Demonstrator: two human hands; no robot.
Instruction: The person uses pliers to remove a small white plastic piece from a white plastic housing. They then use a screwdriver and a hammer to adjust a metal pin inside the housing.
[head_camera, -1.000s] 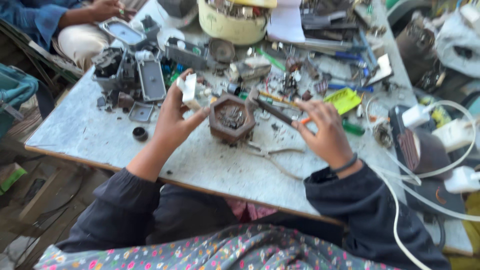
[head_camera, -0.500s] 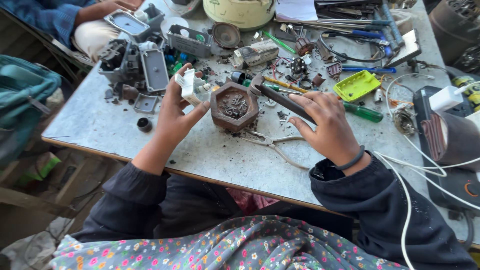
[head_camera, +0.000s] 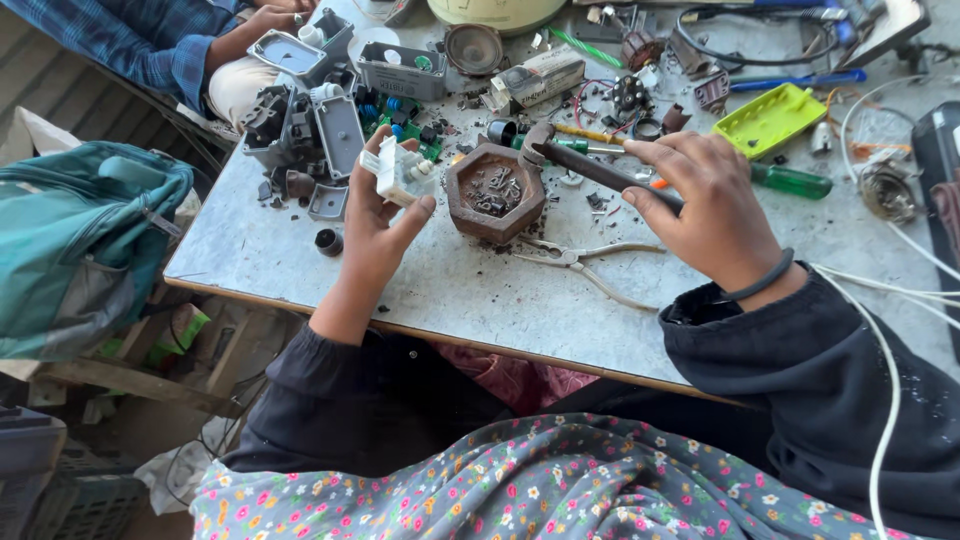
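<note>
My left hand (head_camera: 375, 215) grips a small white plastic part (head_camera: 400, 172) just left of a brown hexagonal tray (head_camera: 462, 205) that holds small dark metal bits. My right hand (head_camera: 705, 200) is closed around the dark handle of a hammer (head_camera: 580, 163), whose metal head hangs over the tray's far right rim. A pair of pliers (head_camera: 585, 262) lies on the grey table (head_camera: 440, 290) in front of the tray, between my two hands.
Grey casings (head_camera: 335, 135), a green circuit board, a small speaker (head_camera: 474, 47), a green-handled screwdriver (head_camera: 790, 181) and a yellow-green lid (head_camera: 770, 120) crowd the far half. White cables (head_camera: 890, 270) run along the right. Another person's arm (head_camera: 200, 40) rests at far left. A teal bag (head_camera: 85, 240) sits beside the table.
The view has shifted and drawn closer. My left hand still holds the white part by the tray, and my right hand keeps the hammer, its head now at the tray's rim.
</note>
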